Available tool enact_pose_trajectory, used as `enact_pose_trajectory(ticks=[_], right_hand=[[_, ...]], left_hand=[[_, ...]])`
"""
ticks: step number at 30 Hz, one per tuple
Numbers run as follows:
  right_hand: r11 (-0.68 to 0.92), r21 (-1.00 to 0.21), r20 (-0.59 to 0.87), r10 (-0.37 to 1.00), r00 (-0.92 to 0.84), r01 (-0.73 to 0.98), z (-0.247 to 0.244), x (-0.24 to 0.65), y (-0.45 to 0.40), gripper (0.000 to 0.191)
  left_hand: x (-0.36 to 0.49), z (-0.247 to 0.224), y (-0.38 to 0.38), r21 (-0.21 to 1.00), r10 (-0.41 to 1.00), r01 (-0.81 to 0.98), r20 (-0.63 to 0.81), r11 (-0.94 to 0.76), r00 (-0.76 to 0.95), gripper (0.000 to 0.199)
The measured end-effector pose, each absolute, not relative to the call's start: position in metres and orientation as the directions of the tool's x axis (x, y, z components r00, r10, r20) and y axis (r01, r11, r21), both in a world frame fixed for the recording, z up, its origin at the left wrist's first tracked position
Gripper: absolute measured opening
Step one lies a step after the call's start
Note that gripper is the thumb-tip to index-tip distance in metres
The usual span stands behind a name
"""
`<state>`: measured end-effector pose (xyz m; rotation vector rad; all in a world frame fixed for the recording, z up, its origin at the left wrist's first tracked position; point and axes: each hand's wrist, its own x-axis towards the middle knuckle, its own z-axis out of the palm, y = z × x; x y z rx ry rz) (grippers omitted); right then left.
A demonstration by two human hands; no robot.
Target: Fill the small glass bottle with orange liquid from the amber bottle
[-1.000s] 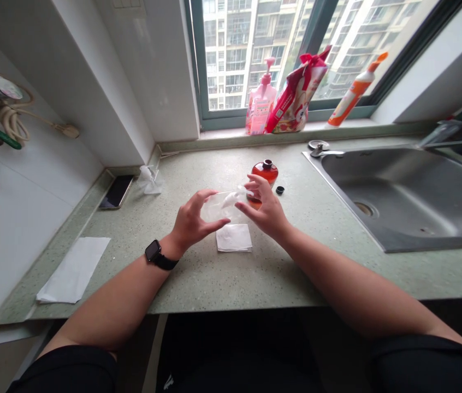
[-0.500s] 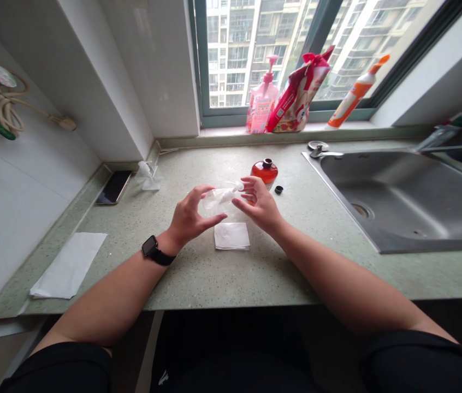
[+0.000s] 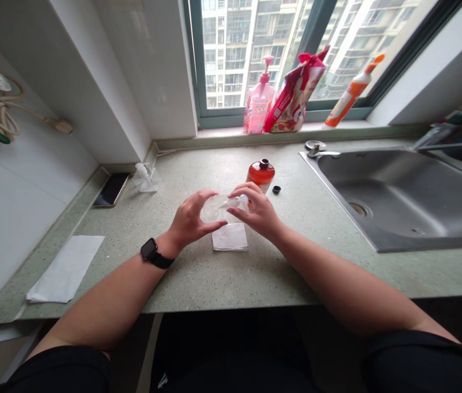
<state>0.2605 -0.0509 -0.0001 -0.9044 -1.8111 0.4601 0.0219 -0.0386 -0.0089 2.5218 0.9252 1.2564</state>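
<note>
In the middle of the counter, my left hand [image 3: 190,219] curves its thumb and fingers around one side of a translucent plastic bottle-like container [image 3: 213,207] lying sideways. My right hand [image 3: 256,212] grips the whitish narrower end of it, fingers above and thumb in front. Its exact kind is hard to make out. Just below lies a folded white paper towel [image 3: 230,238]. Behind my right hand stands an uncapped amber bottle [image 3: 261,174], its lower part partly hidden by the fingers. The small black cap [image 3: 276,190] rests beside it.
A clear plastic piece with a white spray top [image 3: 146,178] and a phone [image 3: 111,189] sit at the left. Folded paper [image 3: 65,268] lies nearer. To the right is a steel sink [image 3: 419,202]. A pink pump bottle [image 3: 259,103], red bag [image 3: 295,98] and orange bottle [image 3: 348,101] line the sill.
Both hands and the translucent container have come down slightly toward the folded paper towel. My right fingers have closed further over its narrow end. The view has shifted a little.
</note>
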Motion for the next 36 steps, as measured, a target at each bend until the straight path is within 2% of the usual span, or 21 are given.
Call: enact_pose_trajectory(ticks=[5, 8, 11, 13, 18, 24, 31, 34, 36], right_hand=[[0.655, -0.655, 0.632, 0.748, -0.201, 0.377, 0.009, 0.271, -0.054, 0.025], [0.654, -0.643, 0.638, 0.746, -0.194, 0.400, 0.015, 0.279, -0.056, 0.029], [0.659, -0.577, 0.664, 0.722, -0.192, 0.483, 0.020, 0.286, -0.056, 0.037], [0.652, -0.509, 0.668, 0.711, -0.220, 0.562, 0.021, 0.290, -0.055, 0.035], [0.598, -0.415, 0.572, 0.757, -0.315, 0.685, 0.022, 0.296, -0.052, 0.022], [0.571, -0.391, 0.511, 0.787, -0.346, 0.721, 0.022, 0.301, -0.051, 0.021], [0.538, -0.238, 0.446, 0.800, -0.401, 0.808, 0.021, 0.303, -0.051, 0.020], [0.527, -0.237, 0.426, 0.811, -0.400, 0.816, 0.023, 0.305, -0.052, 0.018], [0.529, -0.279, 0.433, 0.814, -0.387, 0.801, 0.026, 0.307, -0.052, 0.016]], left_hand=[[0.020, -0.008, -0.037, 0.372, 0.581, 0.468, 0.670, -0.801, 0.462, 0.066], [0.018, -0.008, -0.035, 0.362, 0.586, 0.490, 0.674, -0.793, 0.450, 0.065], [0.014, -0.007, -0.035, 0.356, 0.592, 0.514, 0.684, -0.781, 0.426, 0.065], [0.012, -0.005, -0.034, 0.342, 0.590, 0.531, 0.692, -0.775, 0.416, 0.066], [0.007, -0.004, -0.031, 0.282, 0.569, 0.558, 0.689, -0.781, 0.448, 0.067], [0.004, -0.007, -0.028, 0.274, 0.582, 0.578, 0.674, -0.769, 0.455, 0.068], [0.004, -0.007, -0.028, 0.251, 0.564, 0.576, 0.682, -0.778, 0.465, 0.069], [0.003, -0.006, -0.027, 0.240, 0.552, 0.576, 0.695, -0.781, 0.460, 0.069], [0.002, -0.006, -0.027, 0.259, 0.559, 0.574, 0.703, -0.777, 0.439, 0.070]])
